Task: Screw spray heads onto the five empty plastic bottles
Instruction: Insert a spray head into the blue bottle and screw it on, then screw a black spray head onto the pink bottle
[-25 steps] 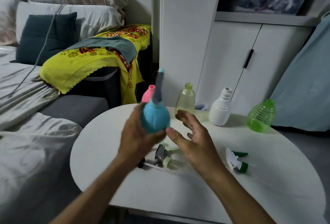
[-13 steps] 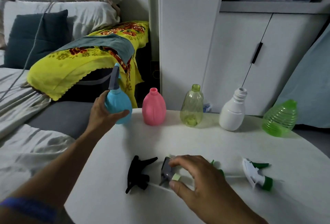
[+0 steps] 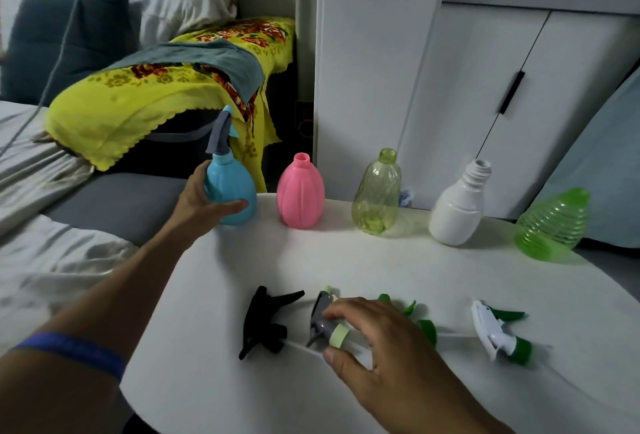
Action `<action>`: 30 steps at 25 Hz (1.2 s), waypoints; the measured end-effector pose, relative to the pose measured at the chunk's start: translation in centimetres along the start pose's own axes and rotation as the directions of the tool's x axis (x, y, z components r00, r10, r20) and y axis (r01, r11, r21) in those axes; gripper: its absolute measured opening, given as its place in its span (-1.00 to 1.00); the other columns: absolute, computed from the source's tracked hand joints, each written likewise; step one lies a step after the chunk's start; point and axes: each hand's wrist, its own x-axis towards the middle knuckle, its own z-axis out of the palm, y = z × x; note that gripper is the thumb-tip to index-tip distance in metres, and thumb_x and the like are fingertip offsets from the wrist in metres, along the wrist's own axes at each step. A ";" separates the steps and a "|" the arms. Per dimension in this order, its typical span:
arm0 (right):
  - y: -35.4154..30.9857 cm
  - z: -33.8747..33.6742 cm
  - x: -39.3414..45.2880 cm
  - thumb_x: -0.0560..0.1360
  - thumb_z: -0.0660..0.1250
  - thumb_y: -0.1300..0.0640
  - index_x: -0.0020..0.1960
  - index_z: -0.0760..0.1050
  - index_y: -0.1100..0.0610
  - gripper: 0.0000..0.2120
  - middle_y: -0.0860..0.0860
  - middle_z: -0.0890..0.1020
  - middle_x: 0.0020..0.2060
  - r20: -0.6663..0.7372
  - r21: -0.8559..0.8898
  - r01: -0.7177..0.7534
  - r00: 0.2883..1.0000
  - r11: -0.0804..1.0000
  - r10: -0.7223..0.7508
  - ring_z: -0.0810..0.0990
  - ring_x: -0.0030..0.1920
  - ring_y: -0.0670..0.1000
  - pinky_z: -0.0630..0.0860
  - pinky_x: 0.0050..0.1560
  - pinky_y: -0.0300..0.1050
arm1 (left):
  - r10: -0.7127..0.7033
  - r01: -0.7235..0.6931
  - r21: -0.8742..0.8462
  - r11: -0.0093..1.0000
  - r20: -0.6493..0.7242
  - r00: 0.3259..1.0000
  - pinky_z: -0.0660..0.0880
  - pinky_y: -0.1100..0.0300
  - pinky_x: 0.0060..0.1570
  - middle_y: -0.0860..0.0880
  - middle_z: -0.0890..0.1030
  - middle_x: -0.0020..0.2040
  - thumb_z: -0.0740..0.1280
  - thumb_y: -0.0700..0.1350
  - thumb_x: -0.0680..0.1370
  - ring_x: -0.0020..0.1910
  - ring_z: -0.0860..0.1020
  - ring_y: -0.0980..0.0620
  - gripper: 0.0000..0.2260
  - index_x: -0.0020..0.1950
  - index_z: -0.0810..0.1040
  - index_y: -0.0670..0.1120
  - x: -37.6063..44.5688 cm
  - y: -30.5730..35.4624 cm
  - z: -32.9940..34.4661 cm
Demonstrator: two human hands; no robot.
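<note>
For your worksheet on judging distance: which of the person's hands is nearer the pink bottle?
Left. The left hand holds the blue bottle right beside the pink bottle; the right hand is down at the table's near edge.

The left arm stretches from seven o'clock toward eleven o'clock, a blue band round its forearm; the left hand [image 3: 202,199] wraps thumb and fingers about the blue bottle [image 3: 230,193]. The right hand [image 3: 384,352], entering from five o'clock, curls palm down, fingertips and thumb pinching the grey spray head [image 3: 327,324]
</note>
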 end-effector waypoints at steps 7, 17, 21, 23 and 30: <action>-0.9 1.6 0.8 0.52 0.25 -0.13 0.32 0.36 -0.15 -0.62 -0.17 0.57 0.10 -0.024 -0.045 0.003 1.000 0.999 -0.004 0.44 0.15 -0.08 0.39 0.13 -0.12 | -0.196 0.197 0.052 0.979 -0.022 0.980 0.53 0.00 0.07 -0.06 0.44 0.28 0.67 0.00 0.15 0.18 0.48 -0.06 0.13 0.54 0.04 -0.02 -2.0 0.3 -1.9; -1.9 10.1 2.8 0.51 0.24 0.17 0.15 0.46 0.12 -0.78 0.14 0.66 0.04 -0.031 -0.553 0.054 0.996 0.832 -0.086 0.50 0.15 0.21 0.14 0.40 0.25 | -0.038 0.065 0.527 0.848 -0.061 0.997 0.53 0.00 -0.05 0.12 0.64 -0.24 0.52 -0.03 0.41 -0.17 0.63 -0.09 -0.47 0.32 0.39 0.03 -13.2 3.9 -7.1; -2.2 9.9 2.2 0.47 0.31 0.11 0.20 0.46 0.14 -0.69 0.16 0.66 0.01 -0.039 -0.500 0.042 0.997 0.865 -0.071 0.48 0.15 0.20 0.25 0.27 0.13 | 0.023 -0.037 0.431 0.901 0.038 0.999 0.48 0.22 -0.35 0.10 0.64 -0.18 0.49 -0.08 0.45 -0.30 0.62 0.13 -0.56 0.27 0.44 0.06 -16.2 5.9 -5.1; -2.5 8.3 1.9 0.40 0.33 0.01 0.12 0.50 0.08 -0.68 0.14 0.66 -0.04 -0.124 -0.333 -0.017 0.992 0.943 -0.026 0.51 0.09 0.17 0.34 0.14 0.01 | 0.042 -0.054 0.362 0.931 0.042 0.998 0.51 0.21 -0.36 0.08 0.64 -0.17 0.47 -0.10 0.45 -0.30 0.61 0.18 -0.61 0.24 0.47 0.06 -17.2 6.4 -3.7; 0.3 -4.1 2.0 0.30 0.52 0.22 -0.19 0.63 0.07 -0.87 0.04 0.74 -0.21 -0.202 0.901 -0.041 0.840 0.431 0.504 0.64 -0.11 0.03 0.49 -0.08 -0.04 | 0.210 -0.182 0.369 0.911 -0.036 0.977 0.57 0.06 -0.13 -0.01 0.63 -0.06 0.48 -0.20 0.44 -0.14 0.61 0.02 -0.65 0.20 0.53 -0.08 -16.2 8.9 1.2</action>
